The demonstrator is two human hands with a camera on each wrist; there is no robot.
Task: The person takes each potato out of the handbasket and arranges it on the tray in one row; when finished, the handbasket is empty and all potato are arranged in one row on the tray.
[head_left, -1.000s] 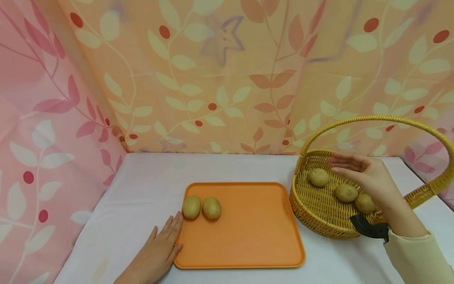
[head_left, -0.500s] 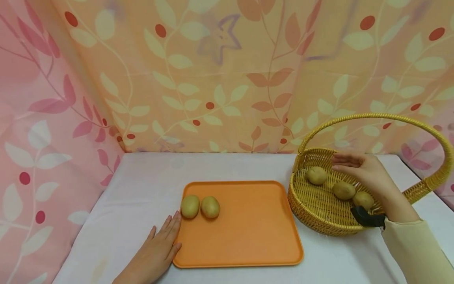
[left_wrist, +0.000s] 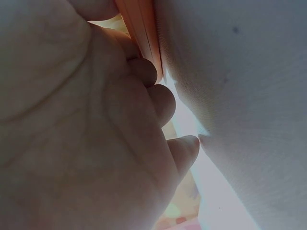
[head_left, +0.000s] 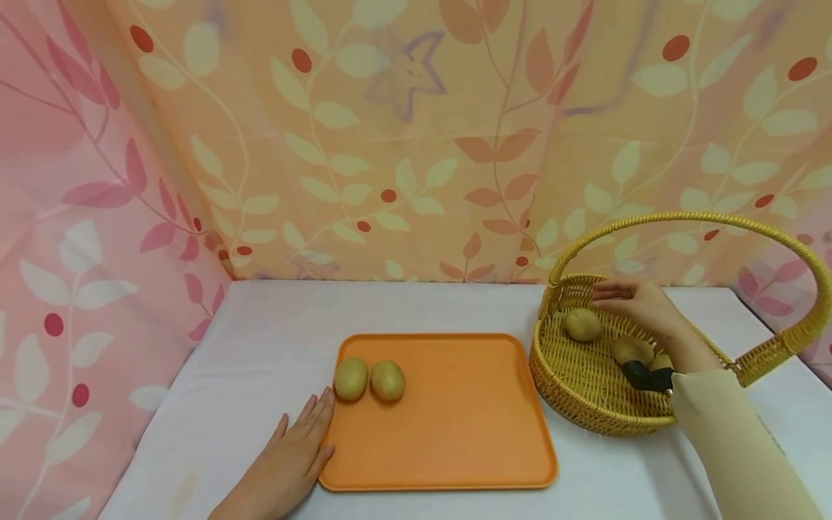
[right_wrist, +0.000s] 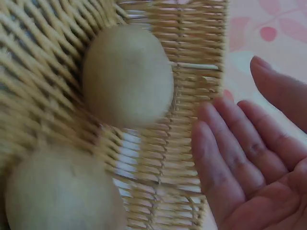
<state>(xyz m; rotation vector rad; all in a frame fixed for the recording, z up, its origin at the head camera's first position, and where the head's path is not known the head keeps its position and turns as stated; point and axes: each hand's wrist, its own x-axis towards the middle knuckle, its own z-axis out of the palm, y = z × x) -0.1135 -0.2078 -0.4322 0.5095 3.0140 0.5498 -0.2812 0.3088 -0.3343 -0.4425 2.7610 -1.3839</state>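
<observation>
My left hand (head_left: 292,453) rests against the left rim of an orange tray (head_left: 455,419), its fingers extended. Two potatoes lie side by side in the tray's upper left: one potato (head_left: 351,379) near the rim and another potato (head_left: 388,380) just right of it. Over the wicker basket (head_left: 575,401) hovers my right hand (head_left: 633,307), holding nothing. In the right wrist view its fingers are nearly straight and the thumb stands apart. Below it in the basket lie a potato (head_left: 582,325) at the back, a second potato (head_left: 632,350), and a third potato (head_left: 661,362) partly hidden by my wrist.
The basket's tall handle (head_left: 689,217) arches above my right hand. A black wrist strap piece (head_left: 646,377) hangs under my right wrist. A white cloth (head_left: 273,325) covers the table, and a patterned curtain (head_left: 390,144) stands behind it.
My right hand and forearm have moved left over the basket, and the wrist now covers more of the rightmost potato. The left hand, tray and its potatoes stay in place.
</observation>
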